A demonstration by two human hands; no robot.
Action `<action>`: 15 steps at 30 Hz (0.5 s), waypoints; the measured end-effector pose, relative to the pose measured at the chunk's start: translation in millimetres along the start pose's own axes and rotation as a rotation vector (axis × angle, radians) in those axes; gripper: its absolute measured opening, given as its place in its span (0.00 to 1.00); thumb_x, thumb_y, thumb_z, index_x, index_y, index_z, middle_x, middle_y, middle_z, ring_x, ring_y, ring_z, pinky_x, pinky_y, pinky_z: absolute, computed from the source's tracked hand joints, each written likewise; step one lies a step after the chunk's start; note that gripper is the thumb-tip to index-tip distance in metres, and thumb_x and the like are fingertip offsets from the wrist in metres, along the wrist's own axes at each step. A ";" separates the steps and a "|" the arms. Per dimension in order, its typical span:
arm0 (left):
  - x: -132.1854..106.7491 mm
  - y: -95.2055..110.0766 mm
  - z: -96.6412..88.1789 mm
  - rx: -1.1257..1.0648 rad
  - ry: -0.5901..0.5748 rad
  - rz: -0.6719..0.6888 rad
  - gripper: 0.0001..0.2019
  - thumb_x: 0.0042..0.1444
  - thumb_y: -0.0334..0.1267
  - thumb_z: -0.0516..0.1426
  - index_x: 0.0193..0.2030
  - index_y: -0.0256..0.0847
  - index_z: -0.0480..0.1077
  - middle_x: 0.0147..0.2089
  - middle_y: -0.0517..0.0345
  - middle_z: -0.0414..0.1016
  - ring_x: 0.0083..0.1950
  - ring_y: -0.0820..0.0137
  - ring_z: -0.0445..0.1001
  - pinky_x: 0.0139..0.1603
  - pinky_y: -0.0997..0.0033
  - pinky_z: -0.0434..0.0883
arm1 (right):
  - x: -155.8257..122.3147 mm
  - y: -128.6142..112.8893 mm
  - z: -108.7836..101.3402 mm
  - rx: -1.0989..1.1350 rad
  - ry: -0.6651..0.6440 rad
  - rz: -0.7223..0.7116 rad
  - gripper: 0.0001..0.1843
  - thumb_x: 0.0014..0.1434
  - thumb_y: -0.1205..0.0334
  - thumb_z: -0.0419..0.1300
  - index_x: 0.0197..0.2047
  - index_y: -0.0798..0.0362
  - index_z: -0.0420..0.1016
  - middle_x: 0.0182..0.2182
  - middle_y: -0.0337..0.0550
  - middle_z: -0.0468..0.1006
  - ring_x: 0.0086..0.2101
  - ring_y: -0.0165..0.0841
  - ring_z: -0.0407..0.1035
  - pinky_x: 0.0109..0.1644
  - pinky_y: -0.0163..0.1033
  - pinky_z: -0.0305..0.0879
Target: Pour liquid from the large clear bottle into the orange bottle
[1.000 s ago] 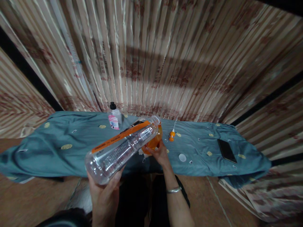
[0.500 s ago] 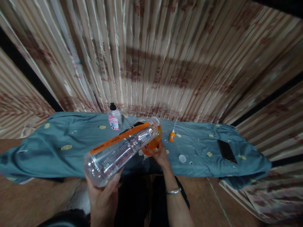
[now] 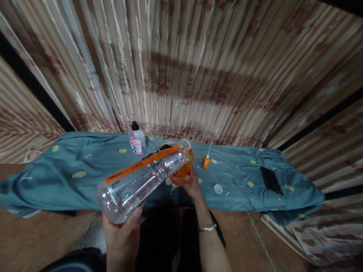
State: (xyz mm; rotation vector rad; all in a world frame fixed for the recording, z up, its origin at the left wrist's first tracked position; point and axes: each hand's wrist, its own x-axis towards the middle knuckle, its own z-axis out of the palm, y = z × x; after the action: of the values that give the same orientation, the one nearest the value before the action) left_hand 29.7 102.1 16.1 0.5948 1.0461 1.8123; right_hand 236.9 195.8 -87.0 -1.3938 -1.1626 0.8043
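My left hand (image 3: 123, 230) is wrapped round the base of a large clear plastic bottle (image 3: 141, 185) with an orange-and-black label. The bottle is tilted, its neck up and to the right, with the mouth over an orange bottle (image 3: 181, 172). My right hand (image 3: 190, 185) is closed round that orange bottle, which is partly hidden behind the clear one; whether the two mouths touch I cannot tell. An orange pump top (image 3: 206, 162) with a clear tube lies on the cloth to the right. Near it is a round white cap (image 3: 218, 189).
A blue-green patterned cloth (image 3: 93, 189) covers the narrow table. A clear bottle with a black cap and pink label (image 3: 137, 139) stands at the back left. A black phone (image 3: 271, 180) lies at the right. Striped curtains (image 3: 181, 68) hang close behind.
The base of the clear bottle has shifted slightly left with my left hand. My right hand keeps its hold on the orange bottle, nearly in place.
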 end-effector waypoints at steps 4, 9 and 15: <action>-0.4 1.4 0.6 -0.002 0.003 -0.005 0.40 0.43 0.41 0.82 0.65 0.50 0.81 0.57 0.52 0.87 0.62 0.48 0.85 0.73 0.38 0.75 | 0.7 1.0 -1.5 -0.018 0.011 -0.023 0.39 0.47 0.42 0.80 0.58 0.49 0.79 0.50 0.51 0.90 0.51 0.55 0.85 0.59 0.60 0.81; -1.9 1.0 0.5 -0.010 0.016 -0.012 0.39 0.43 0.42 0.83 0.64 0.49 0.81 0.57 0.51 0.87 0.65 0.46 0.84 0.74 0.35 0.74 | 2.6 6.9 -0.9 -0.084 0.030 -0.012 0.39 0.48 0.44 0.80 0.60 0.49 0.79 0.51 0.50 0.89 0.52 0.56 0.84 0.60 0.60 0.80; 4.1 -4.4 -5.0 -0.015 0.010 0.024 0.39 0.42 0.40 0.83 0.64 0.49 0.82 0.57 0.53 0.87 0.63 0.49 0.85 0.72 0.38 0.76 | 3.1 9.7 3.2 -0.076 0.090 0.021 0.44 0.45 0.43 0.81 0.62 0.49 0.75 0.52 0.51 0.88 0.53 0.57 0.84 0.59 0.61 0.81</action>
State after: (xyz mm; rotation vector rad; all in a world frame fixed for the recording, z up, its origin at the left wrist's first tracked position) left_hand 26.2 104.6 9.6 0.5921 1.0346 1.8442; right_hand 236.8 200.5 -96.6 -1.4920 -1.1210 0.7111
